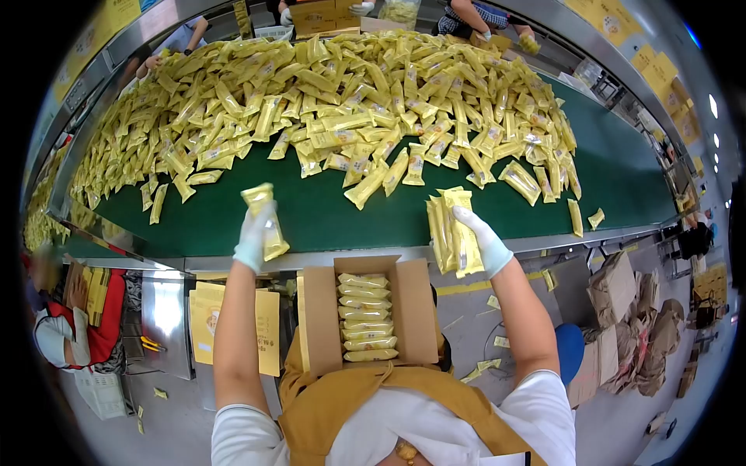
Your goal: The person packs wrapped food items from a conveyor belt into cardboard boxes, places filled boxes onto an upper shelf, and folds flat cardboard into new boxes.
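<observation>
Gloved in white, my left hand (255, 231) is closed on yellow packets (273, 242) above the near edge of the green table; their exact number is unclear. To the right, my right hand (483, 239) grips several yellow packets (449, 233) side by side, held upright. Between and below both hands stands an open cardboard box (412, 311) with its flaps spread. A column of several yellow packets (365, 314) lies inside it. Beyond my hands, a large heap of yellow packets (334, 101) covers the far part of the green table (311, 221).
Co-workers' hands (528, 43) show behind the heap. At the left is another person (62, 334) beside cartons. Flattened yellow cartons (233, 326) lie left of the box. Brown paper and cardboard (614, 287) are piled at the right, with loose packets (486, 365) on the floor.
</observation>
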{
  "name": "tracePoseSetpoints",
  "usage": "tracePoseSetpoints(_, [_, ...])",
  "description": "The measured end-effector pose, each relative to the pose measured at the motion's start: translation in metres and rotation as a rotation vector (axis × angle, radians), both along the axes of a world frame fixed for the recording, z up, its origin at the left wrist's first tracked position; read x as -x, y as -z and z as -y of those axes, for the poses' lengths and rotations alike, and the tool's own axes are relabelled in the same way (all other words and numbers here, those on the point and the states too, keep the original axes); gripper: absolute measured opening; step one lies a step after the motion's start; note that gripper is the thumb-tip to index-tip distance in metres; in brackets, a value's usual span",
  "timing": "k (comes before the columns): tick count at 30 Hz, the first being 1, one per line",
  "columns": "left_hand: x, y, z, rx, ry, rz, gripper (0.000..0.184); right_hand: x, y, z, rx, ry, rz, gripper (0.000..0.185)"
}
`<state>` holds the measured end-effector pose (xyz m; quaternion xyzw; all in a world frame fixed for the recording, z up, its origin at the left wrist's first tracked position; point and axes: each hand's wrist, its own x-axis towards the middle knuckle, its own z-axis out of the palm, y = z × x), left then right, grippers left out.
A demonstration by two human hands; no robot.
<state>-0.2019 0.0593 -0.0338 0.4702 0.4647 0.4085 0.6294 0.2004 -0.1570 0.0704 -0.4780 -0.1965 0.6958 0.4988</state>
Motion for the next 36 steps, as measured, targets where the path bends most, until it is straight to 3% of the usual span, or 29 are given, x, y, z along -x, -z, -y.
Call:
tracePoseSetpoints(1, [0.013,-0.027,0.016,0.220,0.045,0.347,0.059,0.013,-0.012,0.004,-0.072,-0.072,0.041,0.068])
tracePoseSetpoints(2, [0.011,-0.047,0.034,0.216,-0.008,0.508,0.054,0.027,-0.025,0.009,-0.148,-0.138,0.081,0.076])
tracePoseSetpoints(3, [0.007,-0.067,0.053,0.229,-0.019,0.654,0.053,0.041,-0.032,0.008,-0.310,-0.253,0.372,0.092])
tracePoseSetpoints(5, [-0.012,-0.102,0.088,0.302,-0.167,0.907,0.059,0.073,-0.019,0.012,-0.713,-0.490,1.144,0.094])
tracePoseSetpoints(7, [-0.022,-0.113,0.108,0.243,0.082,0.992,0.063,0.133,-0.061,0.011,-0.496,-1.126,1.673,0.100])
tracePoseSetpoints(8, [-0.027,-0.115,0.117,0.218,0.216,1.032,0.066,0.150,-0.036,0.017,-0.595,-1.150,1.763,0.104])
tracePoseSetpoints(9, [-0.034,-0.116,0.125,0.195,0.359,1.073,0.068,0.168,-0.026,0.015,-0.574,-1.338,1.796,0.103])
tracePoseSetpoints(10, [-0.039,-0.107,0.133,0.386,0.161,1.296,0.050,0.180,-0.007,0.014,-0.585,-1.388,1.741,0.101])
tracePoseSetpoints(13, [-0.052,-0.110,0.149,0.352,0.264,0.959,0.080,0.197,0.037,0.020,-0.524,-1.393,1.534,0.092])
tracePoseSetpoints(14, [-0.055,-0.107,0.157,0.308,0.260,0.803,0.082,0.198,0.040,0.022,-0.461,-1.433,1.533,0.092])
tracePoseSetpoints(15, [-0.055,-0.081,0.154,0.332,0.386,0.820,0.080,0.200,0.040,0.023,-0.396,-1.470,1.532,0.091])
tracePoseSetpoints(16, [-0.060,-0.072,0.160,0.149,0.449,0.611,0.086,0.199,0.040,0.024,-0.329,-1.506,1.530,0.091])
tracePoseSetpoints(17, [-0.064,-0.064,0.165,-0.034,0.504,0.400,0.096,0.198,0.069,0.032,-0.445,-1.449,1.566,0.088])
tracePoseSetpoints(18, [-0.067,-0.071,0.167,-0.229,0.654,0.250,0.120,0.199,0.120,0.044,-0.562,-1.389,1.600,0.086])
tracePoseSetpoints(19, [-0.072,-0.065,0.167,-0.439,0.686,-0.058,0.128,0.197,0.124,0.048,-0.574,-1.288,1.517,0.082])
tracePoseSetpoints(21, [-0.080,-0.055,0.162,-1.001,0.733,-0.466,0.125,0.195,0.129,0.056,-0.611,-1.100,1.339,0.073])
tracePoseSetpoints(24, [-0.083,-0.048,0.160,-1.074,0.691,-0.635,0.119,0.192,0.128,0.061,-0.597,-0.999,1.300,0.073])
tracePoseSetpoints(27, [-0.088,-0.050,0.164,-1.179,0.803,-0.831,0.113,0.193,0.116,0.071,-0.422,-1.067,1.333,0.080])
tracePoseSetpoints(30, [-0.094,-0.036,0.172,-1.269,0.771,-1.015,0.110,0.194,0.105,0.084,-0.440,-1.161,1.648,0.089])
tracePoseSetpoints(33, [-0.105,-0.033,0.176,-1.211,0.919,-1.287,0.112,0.186,0.097,0.091,-0.598,-1.187,1.890,0.091])
tracePoseSetpoints(36, [-0.115,-0.029,0.177,-1.056,1.027,-1.350,0.112,0.180,0.083,0.086,-0.656,-1.291,1.926,0.087])
